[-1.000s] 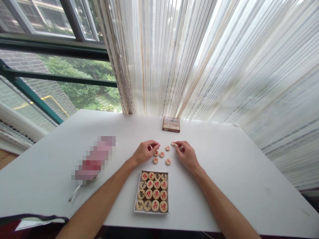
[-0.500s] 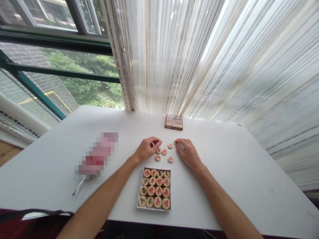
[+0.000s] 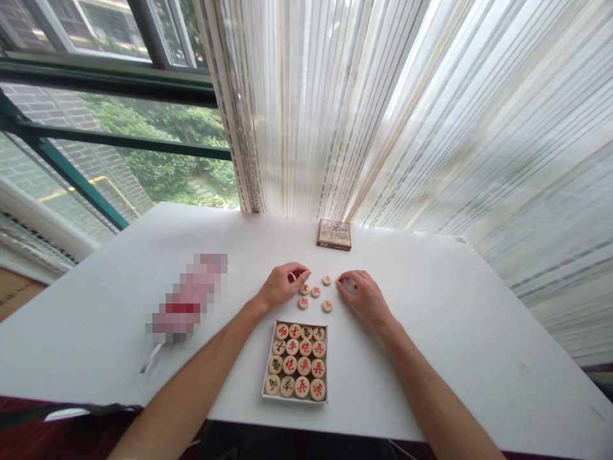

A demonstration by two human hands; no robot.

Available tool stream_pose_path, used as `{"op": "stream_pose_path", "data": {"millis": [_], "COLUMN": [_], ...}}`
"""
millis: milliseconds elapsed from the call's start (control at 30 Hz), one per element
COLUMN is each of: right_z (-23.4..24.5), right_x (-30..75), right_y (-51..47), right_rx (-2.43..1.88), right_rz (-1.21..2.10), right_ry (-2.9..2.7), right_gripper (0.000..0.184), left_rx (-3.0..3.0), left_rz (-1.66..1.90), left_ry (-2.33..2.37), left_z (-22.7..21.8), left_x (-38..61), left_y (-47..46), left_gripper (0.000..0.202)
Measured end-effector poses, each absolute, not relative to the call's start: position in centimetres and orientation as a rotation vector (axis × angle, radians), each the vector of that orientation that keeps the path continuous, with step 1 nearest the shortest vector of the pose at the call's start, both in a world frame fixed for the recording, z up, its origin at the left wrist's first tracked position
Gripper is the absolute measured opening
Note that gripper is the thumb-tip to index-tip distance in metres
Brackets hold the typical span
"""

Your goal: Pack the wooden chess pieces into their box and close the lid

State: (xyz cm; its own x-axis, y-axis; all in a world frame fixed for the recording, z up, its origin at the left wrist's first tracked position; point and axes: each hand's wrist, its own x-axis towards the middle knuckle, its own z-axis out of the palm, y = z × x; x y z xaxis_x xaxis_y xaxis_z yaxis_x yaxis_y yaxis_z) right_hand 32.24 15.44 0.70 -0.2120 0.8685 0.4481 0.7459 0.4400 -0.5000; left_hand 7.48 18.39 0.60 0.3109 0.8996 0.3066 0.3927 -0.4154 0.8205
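Right hand [image 3: 363, 295] edged back over white table [image 3: 431, 287], striped curtains [image 3: 306, 115] beyond

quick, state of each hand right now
Left hand: curled; whether it holds anything cannot be told.
Right hand: curled at a round piece; grip cannot be told.

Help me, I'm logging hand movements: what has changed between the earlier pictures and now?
The right hand drew the round, pale wooden piece at its fingertips slightly nearer the person. No grasp or release is clear. The left hand, five other loose pieces with red characters and the square white open box stayed put.
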Motion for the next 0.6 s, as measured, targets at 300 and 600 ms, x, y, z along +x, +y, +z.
{"op": "stream_pose_path", "data": {"millis": [300,600], "right_z": [1.7,2.5], "right_x": [31.2,29.5], "right_y": [14.0,12.5], "right_rx": [-1.127,-0.965], "right_rz": [0.351,0.39], "right_ry": [-1.943,-1.94], "right_gripper": [0.017,0.022], "left_rx": [1.99,1.847], "left_rz": [1.052,0.91], "left_ry": [1.164,0.92], "left_z": [1.9,3.5], "left_x": [7.5,8.6], "left_y": [17.7,15.8], "left_gripper": [0.027,0.032]}}
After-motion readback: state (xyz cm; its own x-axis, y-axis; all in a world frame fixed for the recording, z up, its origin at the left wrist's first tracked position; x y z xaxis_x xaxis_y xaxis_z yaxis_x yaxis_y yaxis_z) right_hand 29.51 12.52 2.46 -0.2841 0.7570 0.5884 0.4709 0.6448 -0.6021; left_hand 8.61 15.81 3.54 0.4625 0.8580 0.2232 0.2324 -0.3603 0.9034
